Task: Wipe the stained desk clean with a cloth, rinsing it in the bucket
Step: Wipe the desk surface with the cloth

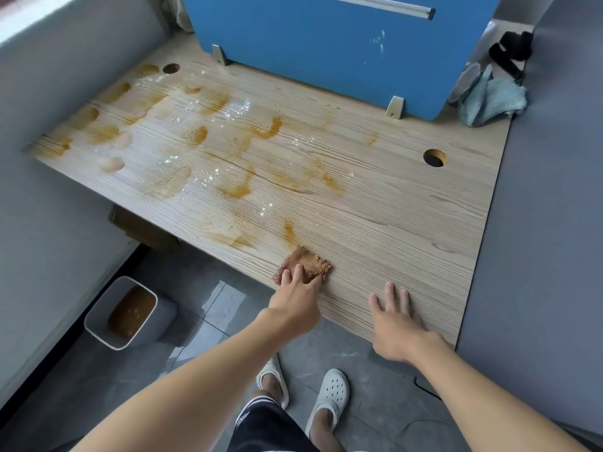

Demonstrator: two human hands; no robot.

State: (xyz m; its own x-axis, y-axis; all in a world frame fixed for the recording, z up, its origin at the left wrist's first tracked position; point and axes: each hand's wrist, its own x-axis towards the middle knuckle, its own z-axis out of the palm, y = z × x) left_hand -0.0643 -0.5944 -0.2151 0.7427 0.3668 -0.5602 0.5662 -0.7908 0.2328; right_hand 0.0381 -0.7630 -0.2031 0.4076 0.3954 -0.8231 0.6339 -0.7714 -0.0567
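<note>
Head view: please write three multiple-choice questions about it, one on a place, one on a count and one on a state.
1. Where does the bucket stand?
A. on a chair
B. on the floor beside the desk
C. on a shelf

2. How many round holes does the desk show?
A. one
B. two
C. four

3. How is the right hand?
A. flat and open on the desk
B. curled into a fist
C. dipped in water

Answers:
1 B: it stands on the grey tiles.
2 B: one hole is far left, one is right.
3 A: its fingers lie straight on the wood.
</note>
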